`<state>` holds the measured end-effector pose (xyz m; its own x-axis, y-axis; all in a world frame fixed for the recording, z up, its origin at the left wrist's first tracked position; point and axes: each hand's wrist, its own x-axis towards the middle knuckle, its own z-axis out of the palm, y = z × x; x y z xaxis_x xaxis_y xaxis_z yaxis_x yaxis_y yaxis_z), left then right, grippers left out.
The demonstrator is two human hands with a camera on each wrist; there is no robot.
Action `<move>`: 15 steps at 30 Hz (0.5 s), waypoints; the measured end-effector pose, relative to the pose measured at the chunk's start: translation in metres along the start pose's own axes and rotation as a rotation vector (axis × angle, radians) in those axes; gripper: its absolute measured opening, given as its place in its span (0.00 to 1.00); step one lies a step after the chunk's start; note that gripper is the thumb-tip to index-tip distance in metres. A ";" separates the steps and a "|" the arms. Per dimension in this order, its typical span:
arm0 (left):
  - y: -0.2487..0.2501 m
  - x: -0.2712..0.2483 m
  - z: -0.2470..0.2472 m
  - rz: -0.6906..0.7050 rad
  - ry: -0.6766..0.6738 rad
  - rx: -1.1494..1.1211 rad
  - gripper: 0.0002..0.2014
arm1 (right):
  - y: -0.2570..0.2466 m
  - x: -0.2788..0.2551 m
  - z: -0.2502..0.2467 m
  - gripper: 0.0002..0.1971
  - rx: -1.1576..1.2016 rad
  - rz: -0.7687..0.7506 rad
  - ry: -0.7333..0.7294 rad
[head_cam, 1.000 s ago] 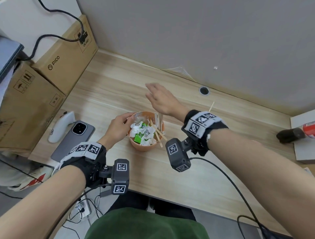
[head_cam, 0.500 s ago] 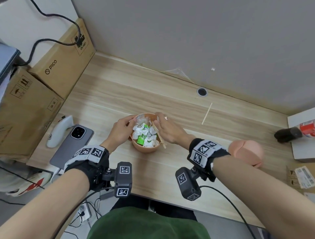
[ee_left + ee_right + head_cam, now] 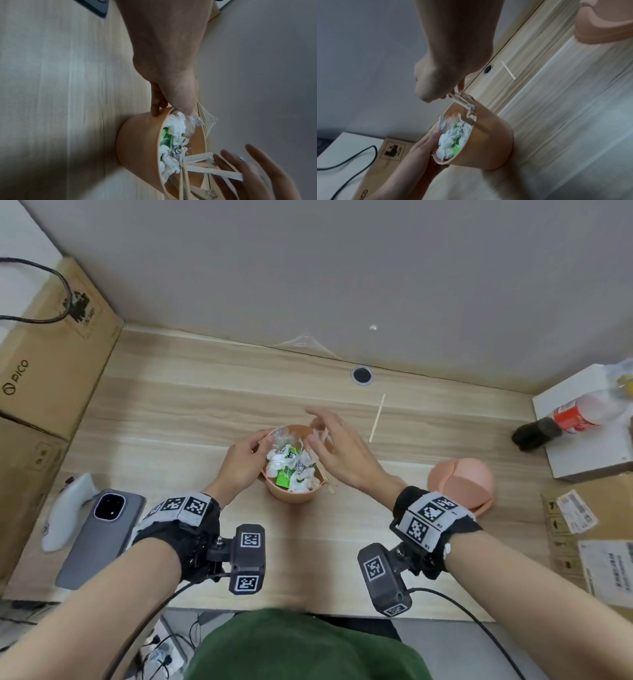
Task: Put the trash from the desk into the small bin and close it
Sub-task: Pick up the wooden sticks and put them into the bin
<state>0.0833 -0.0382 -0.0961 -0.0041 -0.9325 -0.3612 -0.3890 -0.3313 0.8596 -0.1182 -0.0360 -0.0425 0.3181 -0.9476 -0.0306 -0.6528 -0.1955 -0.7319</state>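
Light wood-grain desk (image 3: 191, 405) against a plain grey wall (image 3: 308, 268), cable hole (image 3: 361, 375) near the back edge.

Left to right: cardboard boxes (image 3: 51, 344) stacked at the left edge with a black cable over them, white controller (image 3: 66, 508), grey phone (image 3: 99, 537) lying camera-side up just beside it.

Left hand (image 3: 239, 463) grips the left rim of the small bin (image 3: 291, 494), thumb inside, fingers outside (clearest in the left wrist view). Bin is a peach round tub, upright at desk centre, lid off, filled to the rim with crumpled white tissue (image 3: 291, 474), a green wrapper (image 3: 282, 478), clear plastic and wooden sticks (image 3: 205, 170) poking over the right rim.

Right hand (image 3: 342, 453) is over the bin's right rim, fingers spread and mostly straight, fingertips at the sticks and plastic; can't tell if it actually holds anything (blurred).

One loose stick (image 3: 377, 418) lies on the desk behind the right hand, apart from the bin. Peach domed lid (image 3: 460, 484) sits further right. Far right: white box (image 3: 582, 433) with a cola bottle (image 3: 565, 419) lying on it, cardboard parcel (image 3: 589, 542) in front.
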 end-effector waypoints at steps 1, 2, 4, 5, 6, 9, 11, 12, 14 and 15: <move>0.004 0.002 0.003 0.005 -0.013 0.007 0.14 | 0.003 -0.001 -0.007 0.18 0.028 0.020 0.029; 0.008 0.004 0.006 0.006 -0.027 0.002 0.14 | 0.006 -0.002 -0.013 0.16 0.034 0.027 0.060; 0.014 0.008 0.011 0.003 -0.046 -0.013 0.13 | 0.012 -0.004 -0.022 0.15 0.015 0.021 0.099; 0.016 0.010 0.013 0.000 -0.050 -0.012 0.14 | 0.014 -0.005 -0.026 0.14 0.025 0.024 0.111; 0.017 0.011 0.015 -0.002 -0.051 -0.008 0.14 | 0.015 -0.007 -0.031 0.14 0.051 0.037 0.117; 0.019 0.015 0.017 -0.009 -0.048 -0.011 0.14 | 0.018 -0.012 -0.040 0.21 0.102 0.113 -0.011; 0.019 0.016 0.018 -0.010 -0.053 -0.002 0.14 | 0.023 -0.016 -0.041 0.38 0.021 0.157 -0.124; 0.019 0.016 0.018 -0.009 -0.057 -0.001 0.14 | 0.026 -0.018 -0.039 0.45 -0.059 0.164 -0.144; 0.018 0.016 0.018 -0.009 -0.060 -0.004 0.14 | 0.032 -0.023 -0.035 0.49 -0.232 0.134 -0.146; 0.018 0.016 0.018 -0.009 -0.058 -0.005 0.14 | 0.033 -0.026 -0.034 0.48 -0.290 0.114 -0.152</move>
<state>0.0603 -0.0568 -0.0933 -0.0541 -0.9197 -0.3890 -0.3844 -0.3403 0.8582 -0.1713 -0.0265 -0.0427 0.3161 -0.9234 -0.2179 -0.8513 -0.1747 -0.4948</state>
